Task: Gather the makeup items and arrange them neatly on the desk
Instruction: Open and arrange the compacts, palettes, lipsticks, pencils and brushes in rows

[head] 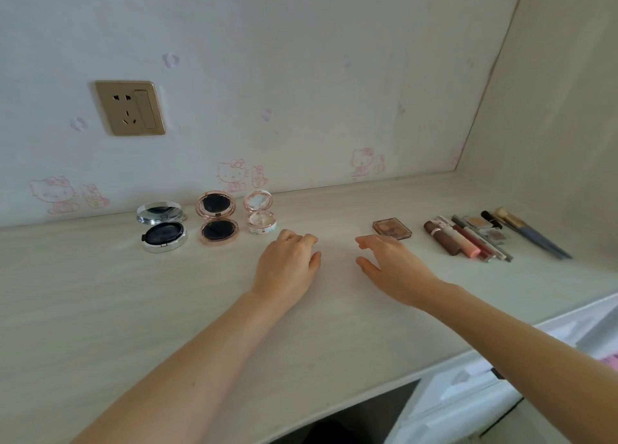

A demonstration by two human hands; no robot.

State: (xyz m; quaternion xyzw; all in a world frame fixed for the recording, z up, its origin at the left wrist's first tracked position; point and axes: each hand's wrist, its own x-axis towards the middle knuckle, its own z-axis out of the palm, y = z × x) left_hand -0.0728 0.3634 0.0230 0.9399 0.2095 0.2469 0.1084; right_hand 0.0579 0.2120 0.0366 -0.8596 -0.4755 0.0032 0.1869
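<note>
Both hands empty: left hand (287, 263) loosely curled, right hand (391, 259) spread open. Guessing they're sorting by type, open compacts (214, 221) left of the eyeshadow palette (392, 229), tubes (465, 239) right.

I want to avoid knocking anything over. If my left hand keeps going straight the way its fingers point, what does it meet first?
Probably the small white open compact, just beyond the left hand; depth is hard to judge.
</note>
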